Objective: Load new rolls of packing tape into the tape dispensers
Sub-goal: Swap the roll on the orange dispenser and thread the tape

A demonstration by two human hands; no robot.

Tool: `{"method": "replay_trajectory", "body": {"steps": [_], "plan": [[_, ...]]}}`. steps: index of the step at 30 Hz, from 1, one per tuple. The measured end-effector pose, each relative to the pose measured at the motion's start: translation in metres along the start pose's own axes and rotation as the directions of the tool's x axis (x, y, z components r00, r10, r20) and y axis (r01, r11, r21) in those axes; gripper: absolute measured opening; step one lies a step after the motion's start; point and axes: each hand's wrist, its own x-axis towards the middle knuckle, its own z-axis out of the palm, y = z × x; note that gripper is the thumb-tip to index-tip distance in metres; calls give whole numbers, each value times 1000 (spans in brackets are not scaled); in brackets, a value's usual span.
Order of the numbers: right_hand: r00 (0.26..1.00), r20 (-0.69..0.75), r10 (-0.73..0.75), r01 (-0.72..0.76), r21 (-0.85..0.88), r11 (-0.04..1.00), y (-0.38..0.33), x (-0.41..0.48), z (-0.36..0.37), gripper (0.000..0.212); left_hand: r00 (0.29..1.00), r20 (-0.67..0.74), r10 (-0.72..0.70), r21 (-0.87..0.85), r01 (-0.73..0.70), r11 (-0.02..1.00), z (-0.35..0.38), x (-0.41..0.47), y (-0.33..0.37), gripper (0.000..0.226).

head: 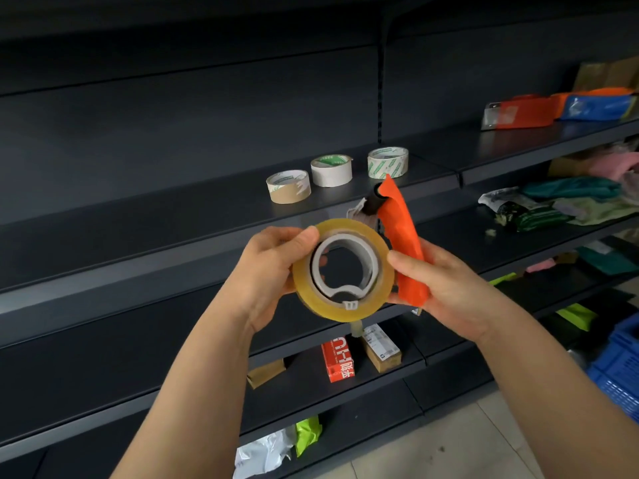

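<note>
Glossy amber tape roll (342,271), white core, orange dispenser (403,243).

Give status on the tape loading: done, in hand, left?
Done: no finished dispenser is identifiable. In hand: the left hand grips the yellowish roll, which looks seated on the hub of the orange dispenser held in the right hand. Left: probably threading it; three rolls wait on the shelf, and whether the orange dispensers far right are loaded can't be judged.

Red box (340,359) beside cardboard box (382,349) on shelf (301,385); blue crate (619,368) at right.
</note>
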Motion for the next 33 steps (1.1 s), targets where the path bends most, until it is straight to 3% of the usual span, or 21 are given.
{"method": "replay_trajectory", "body": {"steps": [3,8,12,14,17,19,23,27,30,33], "plan": [[999,-21,-24,21,-137,990,-3,-2,7,52,997,79,-19,172,5,985,-2,-6,10,61],[996,92,-6,25,-206,978,-3,-6,16,52,962,253,-107,361,9,932,4,-10,20,94],[996,11,-91,92,-64,994,4,0,16,53,994,92,-53,275,26,961,4,-13,19,103],[992,-46,-116,118,50,992,5,2,14,55,995,69,-66,271,45,961,2,-18,16,89],[988,-67,-140,147,114,983,3,2,11,52,997,60,-38,215,25,976,3,-20,13,49],[990,-32,-136,139,117,983,2,1,10,54,999,38,-10,185,3,983,6,-19,15,44],[992,72,-101,102,-6,995,2,-2,12,57,997,74,-37,317,12,949,10,-15,18,58],[993,62,-98,99,-29,995,8,-1,16,58,1000,-7,-10,378,12,926,12,-12,17,103],[995,38,-90,89,29,996,10,1,14,60,999,8,-33,304,29,952,9,-15,20,98],[998,53,-35,40,-115,993,5,2,16,65,1000,-19,-22,318,27,948,13,-13,18,110]]}}
